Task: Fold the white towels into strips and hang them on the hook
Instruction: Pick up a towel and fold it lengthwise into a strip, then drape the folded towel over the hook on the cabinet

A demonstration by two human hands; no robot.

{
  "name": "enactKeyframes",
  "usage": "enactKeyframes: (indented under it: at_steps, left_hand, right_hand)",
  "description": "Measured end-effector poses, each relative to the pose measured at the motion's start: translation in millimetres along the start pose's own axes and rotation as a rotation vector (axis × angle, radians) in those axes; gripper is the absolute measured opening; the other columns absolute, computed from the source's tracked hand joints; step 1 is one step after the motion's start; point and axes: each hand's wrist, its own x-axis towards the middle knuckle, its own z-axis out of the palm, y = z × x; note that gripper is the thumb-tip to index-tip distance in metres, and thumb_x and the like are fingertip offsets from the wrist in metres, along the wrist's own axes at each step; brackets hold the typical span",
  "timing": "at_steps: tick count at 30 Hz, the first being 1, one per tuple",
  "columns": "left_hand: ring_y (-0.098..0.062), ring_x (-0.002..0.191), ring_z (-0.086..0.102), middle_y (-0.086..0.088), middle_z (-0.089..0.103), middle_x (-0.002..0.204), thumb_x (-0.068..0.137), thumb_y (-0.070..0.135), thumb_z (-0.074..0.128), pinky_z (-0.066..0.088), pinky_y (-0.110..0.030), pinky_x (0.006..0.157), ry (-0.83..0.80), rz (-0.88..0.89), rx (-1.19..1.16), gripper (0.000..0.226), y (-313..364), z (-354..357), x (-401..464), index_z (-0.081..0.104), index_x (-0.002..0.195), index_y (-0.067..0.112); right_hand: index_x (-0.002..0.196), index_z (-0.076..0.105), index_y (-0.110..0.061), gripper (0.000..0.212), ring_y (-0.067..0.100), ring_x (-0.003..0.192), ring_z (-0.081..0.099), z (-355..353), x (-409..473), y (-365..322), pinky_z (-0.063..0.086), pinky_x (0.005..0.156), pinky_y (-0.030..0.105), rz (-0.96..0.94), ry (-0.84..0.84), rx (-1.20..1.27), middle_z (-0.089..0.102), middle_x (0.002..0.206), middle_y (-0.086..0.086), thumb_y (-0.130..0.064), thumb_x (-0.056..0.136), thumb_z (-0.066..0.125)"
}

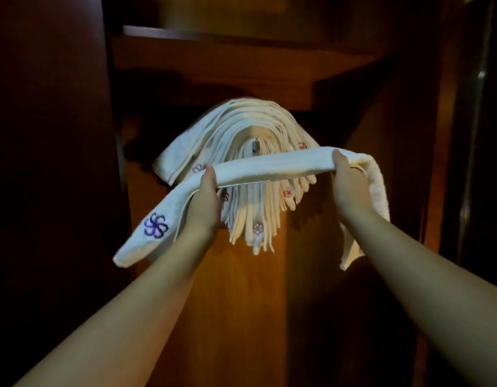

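Left hand [204, 202] and right hand [350, 188] fingers curled gripping folded towel strip [269, 166], hung towels [241, 141] behind, hook [255, 146] seemingly metal

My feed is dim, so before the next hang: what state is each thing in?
Folded towel strip: held level in front of the stack, both ends drooping, not yet hung.
Left hand: grips the strip near its left end.
Right hand: grips the strip near its right end.
Hung towels: many strips draped over the hook.
Hook: almost covered.
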Motion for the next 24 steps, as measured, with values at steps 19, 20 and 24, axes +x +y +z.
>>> enactKeyframes:
  at_steps: [19,20,24]
  left_hand:
    - [-0.02,0.115,0.065,-0.008,0.071,0.119,0.094,0.069,0.046,0.044,-0.039,0.109,0.038,0.261,0.319,0.061,74.8,21.7,284.7,0.069,0.12,0.019]
    - [-0.022,0.115,0.065,-0.011,0.07,0.121,0.093,0.069,0.046,0.043,-0.041,0.11,0.002,0.257,0.341,0.063,76.0,21.0,294.5,0.068,0.121,0.017]
    - [-0.027,0.093,0.07,-0.016,0.073,0.1,0.098,0.059,0.05,0.051,-0.037,0.091,-0.019,0.375,0.413,0.056,63.8,14.6,329.2,0.075,0.098,0.01]
  right_hand:
    - [0.149,0.044,-0.037,0.138,0.019,0.138,0.048,123.6,288.8,-51.0,0.035,0.117,0.047,-0.173,-0.458,0.218,0.047,0.153,0.003,-0.103,0.029,0.058]
    - [0.152,0.039,-0.036,0.137,0.019,0.143,0.041,129.4,302.0,-52.5,0.03,0.12,0.047,-0.198,-0.496,0.191,0.041,0.158,0.003,-0.103,0.034,0.058]
    - [0.148,0.045,-0.037,0.087,0.019,0.144,0.039,147.0,343.1,-42.3,0.026,0.122,0.044,-0.266,-0.556,0.122,0.044,0.156,0.003,-0.087,0.077,0.048]
